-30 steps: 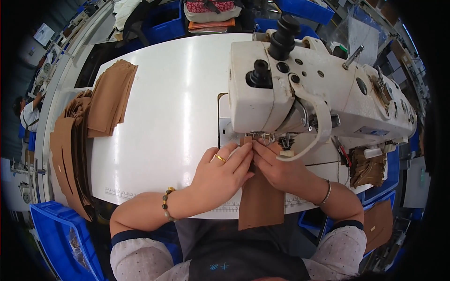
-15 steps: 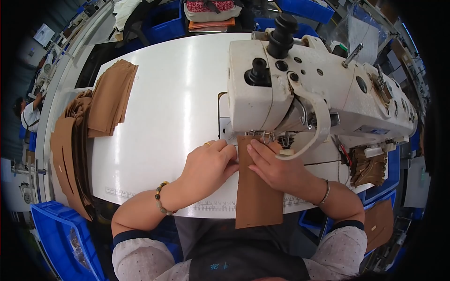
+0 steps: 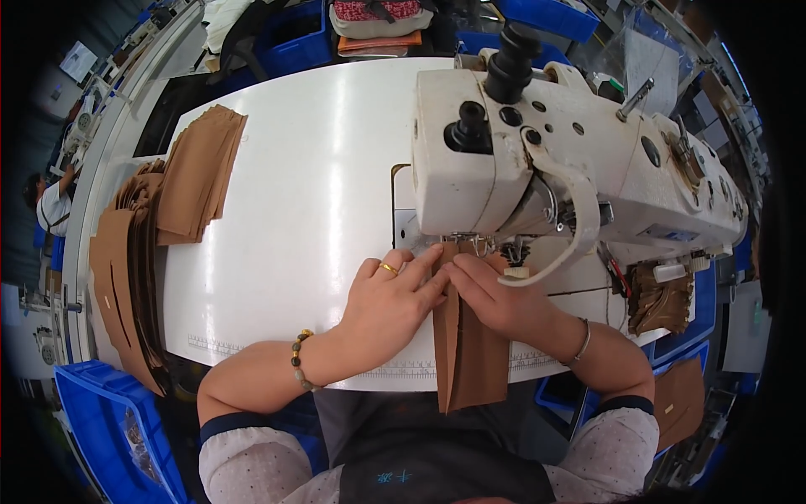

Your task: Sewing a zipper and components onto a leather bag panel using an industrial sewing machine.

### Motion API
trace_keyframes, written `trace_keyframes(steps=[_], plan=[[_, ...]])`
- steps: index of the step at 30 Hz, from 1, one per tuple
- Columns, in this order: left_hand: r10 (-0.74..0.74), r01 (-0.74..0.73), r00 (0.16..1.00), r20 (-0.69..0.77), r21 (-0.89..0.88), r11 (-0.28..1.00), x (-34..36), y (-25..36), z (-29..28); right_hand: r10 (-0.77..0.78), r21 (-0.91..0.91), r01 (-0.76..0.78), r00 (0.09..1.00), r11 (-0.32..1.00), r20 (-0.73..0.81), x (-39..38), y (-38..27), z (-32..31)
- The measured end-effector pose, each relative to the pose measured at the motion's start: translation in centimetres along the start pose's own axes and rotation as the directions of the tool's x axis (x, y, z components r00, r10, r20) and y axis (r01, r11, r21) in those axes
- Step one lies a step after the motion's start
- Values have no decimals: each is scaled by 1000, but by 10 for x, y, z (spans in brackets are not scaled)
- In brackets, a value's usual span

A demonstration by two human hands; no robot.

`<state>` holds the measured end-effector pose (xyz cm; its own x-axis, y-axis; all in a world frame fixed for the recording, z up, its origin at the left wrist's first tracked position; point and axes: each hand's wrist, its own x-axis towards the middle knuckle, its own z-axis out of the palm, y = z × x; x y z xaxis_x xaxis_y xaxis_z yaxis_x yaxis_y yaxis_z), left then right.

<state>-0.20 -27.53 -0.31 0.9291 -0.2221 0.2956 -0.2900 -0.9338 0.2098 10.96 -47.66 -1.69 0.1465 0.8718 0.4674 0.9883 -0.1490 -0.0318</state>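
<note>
A long brown fabric piece point(image 3: 483, 370) runs from under the needle area of the white sewing machine point(image 3: 579, 160) down over the table's front edge. Its left side is folded up into a lengthwise flap. My left hand point(image 3: 390, 298), with a gold ring and a beaded bracelet, grips that flap near the presser foot, index finger stretched toward the foot. Beside it, my right hand point(image 3: 495, 294) holds the fabric just in front of the foot, fingers together at the fold. The two hands' fingertips nearly meet. The fabric's far end is hidden beneath the machine head.
Stacks of brown fabric pieces point(image 3: 201, 176) lie at the table's left, with more bundles point(image 3: 126, 277) along the edge. A blue bin point(image 3: 117, 428) stands at lower left. Right of the machine sit folded brown pieces point(image 3: 659, 298). A person point(image 3: 54, 206) is far left.
The fabric's left edge has been turned up into a flap. My left hand has moved right onto it, its fingers stretching out. The fabric's lower left edge has shifted right.
</note>
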Motion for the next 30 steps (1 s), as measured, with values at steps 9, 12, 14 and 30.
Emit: trace_keyframes(steps=[9, 12, 14, 30], plan=[[-12, 10, 997, 71, 29, 1000, 1, 1, -3, -40, -19, 42, 994, 999, 105, 1, 5, -7], [16, -22, 998, 59, 87, 996, 0, 2, -1, -6, 15, 4, 993, 1000, 116, 1, 5, -8], [27, -33, 998, 50, 121, 992, 1, 2, 0, 9, 13, -11, 993, 1000, 117, 2, 5, -5], [112, -109, 994, -10, 171, 979, 13, -7, 5, 81, 18, -87, 975, 996, 209, 1, 8, -1]])
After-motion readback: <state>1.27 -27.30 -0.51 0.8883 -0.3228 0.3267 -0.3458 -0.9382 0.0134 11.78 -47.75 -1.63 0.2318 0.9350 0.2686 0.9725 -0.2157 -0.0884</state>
